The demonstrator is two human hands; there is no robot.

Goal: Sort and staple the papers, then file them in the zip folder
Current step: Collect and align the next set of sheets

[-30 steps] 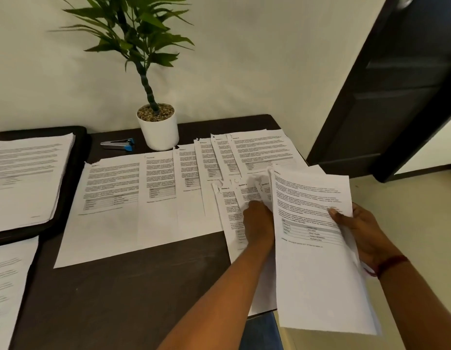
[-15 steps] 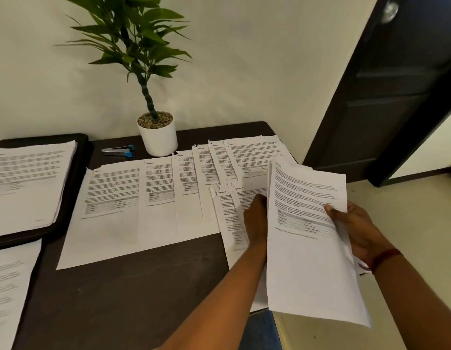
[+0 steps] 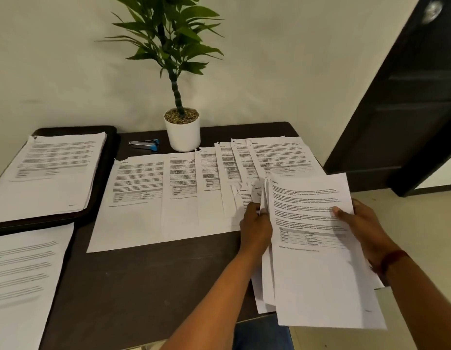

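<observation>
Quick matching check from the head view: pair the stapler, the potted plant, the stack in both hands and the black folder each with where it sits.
Things:
1. stapler
2. potted plant
3. held stack
4. black folder

Places:
A. over the table's near right edge
B. far left, under a paper pile
C. against the wall, at the table's middle
D. just left of the white pot

Pairs: 1-D, 2-C, 3-A, 4-B

Fanned row of white printed paper sheets [image 3: 153, 198] lying flat, overlapping, across the table's middle toward 1 o'clock. Thicker stack of printed white pages [image 3: 52, 173] resting at 10 o'clock on a black flat zip folder [image 3: 103, 173]. Small silver stapler with blue ends [image 3: 145, 145] at 12 o'clock. Loose bundle of printed sheets [image 3: 318, 261] raised, tilted, at 4 o'clock.
</observation>
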